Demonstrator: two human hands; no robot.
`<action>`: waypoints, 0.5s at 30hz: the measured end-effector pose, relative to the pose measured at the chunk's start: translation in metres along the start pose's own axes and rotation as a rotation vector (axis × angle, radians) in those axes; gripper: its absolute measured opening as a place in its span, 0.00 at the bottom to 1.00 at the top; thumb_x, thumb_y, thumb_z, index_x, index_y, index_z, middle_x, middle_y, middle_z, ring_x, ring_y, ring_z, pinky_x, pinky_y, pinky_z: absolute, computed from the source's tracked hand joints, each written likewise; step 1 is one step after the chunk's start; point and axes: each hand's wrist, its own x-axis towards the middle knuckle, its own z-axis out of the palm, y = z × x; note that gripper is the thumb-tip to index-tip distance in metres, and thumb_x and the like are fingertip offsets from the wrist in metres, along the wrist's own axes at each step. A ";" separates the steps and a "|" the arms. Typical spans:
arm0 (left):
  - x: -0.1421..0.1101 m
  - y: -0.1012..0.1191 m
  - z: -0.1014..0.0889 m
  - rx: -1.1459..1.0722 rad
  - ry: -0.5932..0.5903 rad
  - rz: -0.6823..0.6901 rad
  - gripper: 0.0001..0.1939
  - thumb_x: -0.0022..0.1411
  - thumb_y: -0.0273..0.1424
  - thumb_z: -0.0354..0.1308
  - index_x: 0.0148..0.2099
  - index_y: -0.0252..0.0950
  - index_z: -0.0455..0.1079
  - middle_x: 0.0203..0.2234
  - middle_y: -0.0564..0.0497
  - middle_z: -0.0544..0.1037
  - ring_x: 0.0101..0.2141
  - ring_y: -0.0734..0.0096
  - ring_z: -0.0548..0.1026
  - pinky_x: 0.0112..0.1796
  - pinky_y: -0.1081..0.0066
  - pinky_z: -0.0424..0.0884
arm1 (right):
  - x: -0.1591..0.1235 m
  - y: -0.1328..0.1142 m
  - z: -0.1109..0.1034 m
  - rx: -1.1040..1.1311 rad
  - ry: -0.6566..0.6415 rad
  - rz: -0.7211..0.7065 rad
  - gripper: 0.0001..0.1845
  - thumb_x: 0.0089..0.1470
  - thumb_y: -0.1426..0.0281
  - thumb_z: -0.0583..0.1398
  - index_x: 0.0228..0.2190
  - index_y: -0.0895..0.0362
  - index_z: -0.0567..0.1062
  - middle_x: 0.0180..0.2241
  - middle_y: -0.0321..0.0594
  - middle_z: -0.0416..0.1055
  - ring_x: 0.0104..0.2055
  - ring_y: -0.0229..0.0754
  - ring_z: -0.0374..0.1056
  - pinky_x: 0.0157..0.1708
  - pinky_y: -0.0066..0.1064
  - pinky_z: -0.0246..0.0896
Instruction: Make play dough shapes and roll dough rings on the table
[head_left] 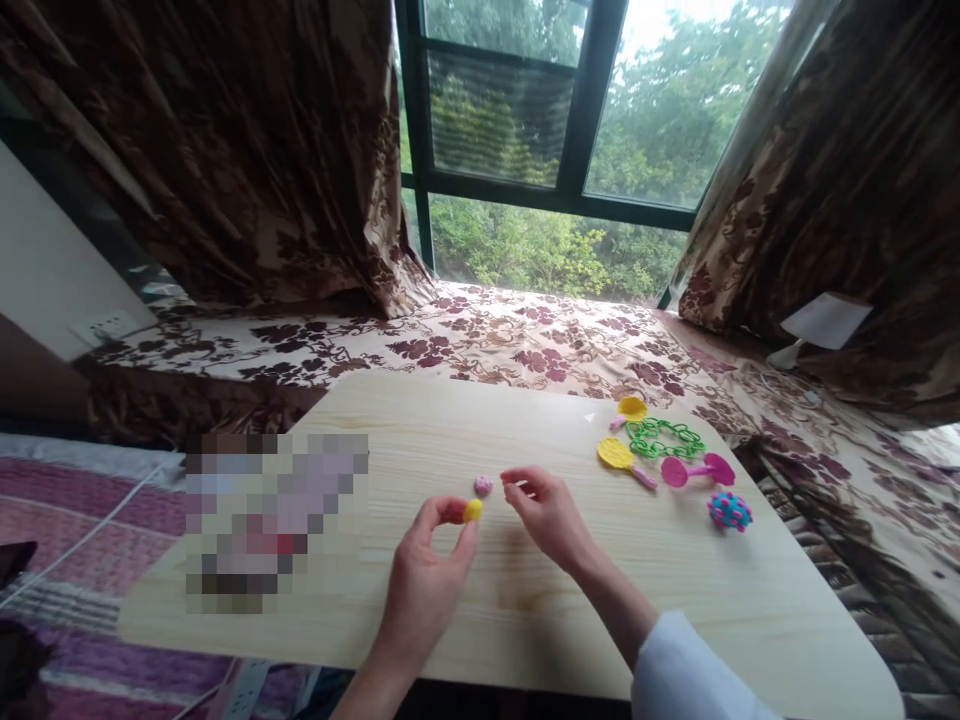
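My left hand (431, 570) pinches a small yellow lump of what looks like modelling clay (472, 510) between thumb and forefinger, a little above the table. Just beyond it a small pinkish-purple lump with a speckled surface (483, 484) rests on the wood. My right hand (546, 508) hovers to the right of that lump, its thumb and fingertips drawn together. Whether something tiny sits between those fingertips is too small to make out.
On the right of the pale wooden table (420, 420) lie yellow clay rackets with pink handles (616, 454), green linked rings (666, 438), a pink dumbbell-like piece (697, 470) and a blue ball with pink knobs (730, 511). A blurred-out patch (277, 520) covers the left side.
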 end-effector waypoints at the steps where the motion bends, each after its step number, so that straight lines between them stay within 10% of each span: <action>1: 0.003 -0.004 -0.005 0.007 0.036 -0.012 0.09 0.53 0.35 0.55 0.38 0.40 0.65 0.31 0.53 0.74 0.35 0.69 0.73 0.40 0.68 0.68 | 0.009 0.001 0.006 -0.169 0.016 -0.070 0.13 0.51 0.66 0.55 0.37 0.56 0.74 0.35 0.41 0.71 0.31 0.37 0.68 0.32 0.30 0.63; 6: 0.009 -0.016 -0.016 0.102 0.092 0.005 0.15 0.54 0.36 0.53 0.45 0.40 0.65 0.32 0.53 0.75 0.34 0.69 0.73 0.38 0.68 0.69 | 0.026 0.005 0.020 -0.645 -0.025 -0.267 0.11 0.54 0.70 0.52 0.31 0.56 0.75 0.34 0.41 0.70 0.35 0.38 0.67 0.35 0.28 0.59; 15: 0.025 -0.019 0.008 0.454 -0.034 0.327 0.13 0.57 0.31 0.49 0.45 0.41 0.67 0.35 0.50 0.74 0.38 0.65 0.70 0.45 0.61 0.61 | -0.027 0.017 -0.064 0.247 -0.006 0.260 0.14 0.46 0.60 0.60 0.30 0.59 0.75 0.23 0.37 0.71 0.22 0.34 0.63 0.24 0.27 0.59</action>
